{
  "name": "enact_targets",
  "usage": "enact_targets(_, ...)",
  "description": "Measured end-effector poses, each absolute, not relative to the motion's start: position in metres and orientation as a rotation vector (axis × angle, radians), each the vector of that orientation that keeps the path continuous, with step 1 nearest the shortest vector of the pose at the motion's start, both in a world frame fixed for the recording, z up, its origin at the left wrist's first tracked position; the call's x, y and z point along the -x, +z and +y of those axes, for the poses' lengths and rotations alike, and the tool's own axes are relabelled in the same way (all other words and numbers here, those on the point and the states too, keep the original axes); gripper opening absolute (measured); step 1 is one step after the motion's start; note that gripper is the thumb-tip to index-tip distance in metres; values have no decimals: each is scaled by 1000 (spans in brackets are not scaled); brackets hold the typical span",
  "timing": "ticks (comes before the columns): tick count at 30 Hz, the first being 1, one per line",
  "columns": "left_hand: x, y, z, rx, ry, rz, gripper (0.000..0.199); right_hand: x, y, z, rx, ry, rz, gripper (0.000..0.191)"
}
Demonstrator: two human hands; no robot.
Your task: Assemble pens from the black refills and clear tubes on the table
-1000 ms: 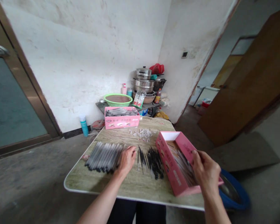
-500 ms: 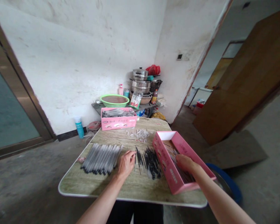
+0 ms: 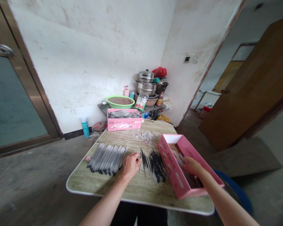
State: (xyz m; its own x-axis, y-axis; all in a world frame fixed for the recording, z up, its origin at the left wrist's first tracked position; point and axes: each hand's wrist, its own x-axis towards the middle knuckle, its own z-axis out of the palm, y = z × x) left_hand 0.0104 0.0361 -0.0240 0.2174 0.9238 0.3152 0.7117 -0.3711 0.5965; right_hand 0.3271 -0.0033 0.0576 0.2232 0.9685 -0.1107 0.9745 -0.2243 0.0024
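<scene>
My left hand (image 3: 131,164) rests over the middle of the table, its fingers pinched at the upper end of a thin dark rod. To its left lies a row of translucent tubes with black ends (image 3: 107,158). Just right of it are thin black rods (image 3: 157,164) with clear lower parts. My right hand (image 3: 192,166) reaches inside the long pink box (image 3: 173,174) at the right, among thin clear pieces; its fingertips are partly hidden and what they hold cannot be made out. Small whitish pieces (image 3: 145,137) lie scattered farther back.
A second pink box (image 3: 124,124), full of tubes, stands at the table's (image 3: 136,191) back left. Behind it are a green basin (image 3: 120,101), stacked steel pots (image 3: 146,84) and a bottle (image 3: 159,99). A blue can (image 3: 85,128) stands on the floor at left.
The whole view has shifted, so the table and boxes appear a little farther right. Both hands remain in nearly the same places relative to the table and the right box.
</scene>
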Motion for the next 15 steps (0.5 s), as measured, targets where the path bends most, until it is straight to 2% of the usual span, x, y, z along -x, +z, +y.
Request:
enact_targets(5, -14, -12, 36, -2234, 571, 1697, 17, -326, 99, -5, -2696, 68, 1855, 28)
enact_targets(8, -17, -8, 41, -2238, 402, 1744, 18, -304, 123, -20, -2876, -12, 2157, 24)
enact_targets(9, -18, -7, 42, -2236, 356, 1753, 19, -291, 127, -27, -2946, -167, 2344, 21)
enact_targets(11, -19, -8, 44, -2233, 296, 1763, 22, -261, 129, -41, -2951, -788, 2624, 18)
enact_targets(13, -19, -9, 45, -2230, 275, 1773, 24, -229, 121, -53, -2843, -1407, 2664, 19)
enact_targets(15, -18, -10, 45, -2229, 303, 1786, 24, -202, 105, -59, -2721, -1812, 2593, 23)
